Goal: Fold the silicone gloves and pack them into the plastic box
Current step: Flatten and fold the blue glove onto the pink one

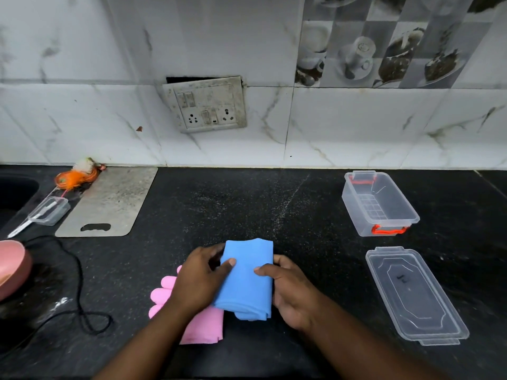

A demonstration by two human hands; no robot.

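Black counter (pixel 219 204), box (pixel 354 215) at two o'clock, lid (pixel 411 294) at three; left hand (pixel 197 281) and right hand (pixel 290 292) pinch folded blue glove (pixel 247 278) atop pink glove (pixel 203 327).

There is no writing, label, brand or number here that I can read. The clear lid (pixel 428 311), lying to the right of my right hand (pixel 290 294), has a small dark mark near its middle, too small to make out. The switch and socket panel (pixel 205 104), on the wall well beyond my left hand (pixel 196 281), shows only grime.
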